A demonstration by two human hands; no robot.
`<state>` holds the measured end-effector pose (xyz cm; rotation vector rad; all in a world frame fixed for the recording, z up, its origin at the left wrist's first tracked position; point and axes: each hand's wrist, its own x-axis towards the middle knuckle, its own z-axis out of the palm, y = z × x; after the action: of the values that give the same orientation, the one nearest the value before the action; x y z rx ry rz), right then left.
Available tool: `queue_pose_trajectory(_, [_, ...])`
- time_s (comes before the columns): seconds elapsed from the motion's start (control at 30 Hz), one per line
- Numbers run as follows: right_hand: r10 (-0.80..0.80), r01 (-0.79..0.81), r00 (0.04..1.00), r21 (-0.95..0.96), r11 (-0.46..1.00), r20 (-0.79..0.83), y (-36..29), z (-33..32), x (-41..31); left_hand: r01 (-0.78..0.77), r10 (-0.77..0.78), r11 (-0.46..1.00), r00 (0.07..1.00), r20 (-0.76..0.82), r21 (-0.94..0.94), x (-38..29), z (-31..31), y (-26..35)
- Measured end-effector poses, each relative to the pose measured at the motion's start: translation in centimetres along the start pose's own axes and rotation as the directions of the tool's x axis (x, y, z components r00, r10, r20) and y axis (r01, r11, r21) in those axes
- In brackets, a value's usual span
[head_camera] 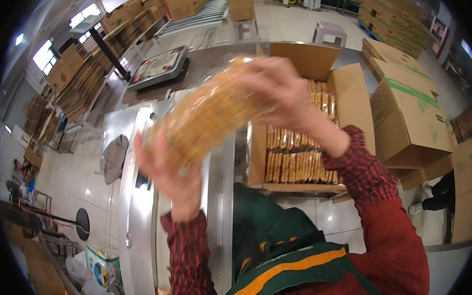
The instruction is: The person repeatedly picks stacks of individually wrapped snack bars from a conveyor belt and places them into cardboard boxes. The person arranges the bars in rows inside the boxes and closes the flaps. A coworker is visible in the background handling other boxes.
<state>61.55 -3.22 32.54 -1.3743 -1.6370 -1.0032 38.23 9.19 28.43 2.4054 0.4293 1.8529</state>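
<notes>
A row of clear-wrapped golden biscuits or crackers [208, 119] is held up between both hands, blurred by motion. My left hand [171, 173] grips its lower left end, and my right hand [277, 89] grips its upper right end. Below and beside my right forearm stands an open cardboard box [351, 101], holding rows of similar wrapped biscuits [293, 166]. Under the held row runs a metal machine with a long steel edge [221, 212]. The far part of the box's contents is partly hidden by my right hand and arm.
A platform scale [159, 67] sits on the table beyond the machine. Closed cartons [414, 110] stand right of the open box. Further off are a roller conveyor [197, 23], a plastic stool [329, 33] and stacked flat cardboard [77, 89]. A person's legs [438, 195] show at the right.
</notes>
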Motion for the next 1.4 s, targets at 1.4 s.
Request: queue_pose_trajectory(1.4, [0.859,-0.874,0.469,0.034,0.485,-0.205,20.4,-18.8,-27.8,0.043,0.166,0.957,0.728,0.666,-0.286,-1.4,24.7,2.6])
